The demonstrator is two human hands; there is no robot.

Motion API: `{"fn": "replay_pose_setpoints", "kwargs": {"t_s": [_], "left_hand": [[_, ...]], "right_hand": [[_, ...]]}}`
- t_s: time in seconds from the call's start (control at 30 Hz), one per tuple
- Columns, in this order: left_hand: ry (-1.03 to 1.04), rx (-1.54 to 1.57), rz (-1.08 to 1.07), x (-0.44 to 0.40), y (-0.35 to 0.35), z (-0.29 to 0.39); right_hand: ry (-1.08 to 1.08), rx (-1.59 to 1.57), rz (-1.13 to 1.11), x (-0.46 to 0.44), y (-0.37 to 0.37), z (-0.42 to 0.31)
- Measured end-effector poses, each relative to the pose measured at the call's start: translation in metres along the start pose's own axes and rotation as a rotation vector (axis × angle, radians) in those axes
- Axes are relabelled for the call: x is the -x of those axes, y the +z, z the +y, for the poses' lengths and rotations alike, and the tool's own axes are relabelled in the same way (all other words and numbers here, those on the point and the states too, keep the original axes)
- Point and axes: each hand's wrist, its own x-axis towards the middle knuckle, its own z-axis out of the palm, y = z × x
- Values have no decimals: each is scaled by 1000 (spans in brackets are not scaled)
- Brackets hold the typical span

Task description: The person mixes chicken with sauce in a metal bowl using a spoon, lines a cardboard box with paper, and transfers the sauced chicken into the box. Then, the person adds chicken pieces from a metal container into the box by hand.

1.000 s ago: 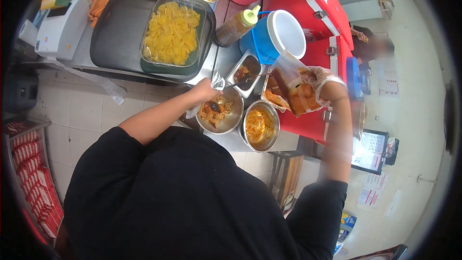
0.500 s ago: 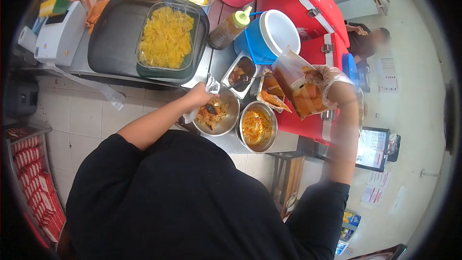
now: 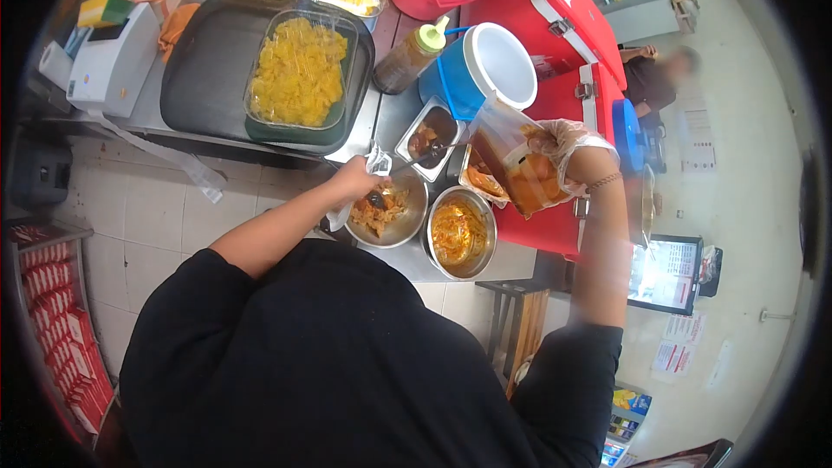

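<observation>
My right hand (image 3: pixel 568 149), in a clear plastic glove, is closed on a tilted clear plastic container (image 3: pixel 529 180) with orange-brown food inside. Below it sits a small pan of orange food (image 3: pixel 485 180), partly covered. My left hand (image 3: pixel 354 178) is closed on a crumpled white printed wrapper (image 3: pixel 379 159). It hovers at the rim of a steel bowl of brownish food (image 3: pixel 381 215). A dark utensil handle (image 3: pixel 407 165) runs from near this hand across a steel pan of dark sauce (image 3: pixel 426 140); whether I grip it is unclear. Beside them stands a steel bowl of orange sauce (image 3: pixel 459 234).
Behind the pans stand a blue bucket (image 3: pixel 459 74), a sauce bottle (image 3: pixel 407 61) and red coolers (image 3: pixel 555 117). A black tray (image 3: pixel 204 69) carries a clear box of yellow chips (image 3: pixel 299 74). A white printer (image 3: pixel 113 65) trails paper. Another person (image 3: pixel 650 78) is at far right.
My right hand and the tilted container have shifted slightly left and a little down. The left hand stays at almost the same spot, still closed on the white wrapper.
</observation>
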Motion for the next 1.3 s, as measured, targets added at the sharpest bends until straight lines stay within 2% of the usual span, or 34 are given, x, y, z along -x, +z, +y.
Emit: {"fn": "replay_pose_setpoints", "kwargs": {"t_s": [0.13,0.23,0.33,0.6,0.73,0.8,0.93,1.0,1.07,1.13,1.23,1.3], "left_hand": [[-35,31,2,-16,6,-22],[-68,-14,106,-8,9,-17],[-96,-29,96,16,5,10],[9,21,110,10,13,-11],[58,112,60,3,17,-23],[16,137,70,12,18,-13],[35,140,28,6,17,-15],[22,187,115,-7,20,-29],[12,256,127,-14,17,-35],[-4,346,62,-13,14,-30],[41,332,29,6,12,-10],[26,338,10,2,12,-14]], "right_hand": [[3,20,-29,-2,1,1],[-1,51,-32,-2,-1,-1],[-11,51,-15,-3,0,0],[11,-12,0,-11,3,7],[-85,65,35,-15,2,14],[-91,50,42,-15,2,15],[-134,-167,53,-22,26,35],[-124,-348,13,-8,43,30],[-218,-596,64,-37,100,78],[-77,-1062,37,-14,126,63],[-225,-1037,336,-22,195,99],[-115,-842,459,-8,212,89]]}}
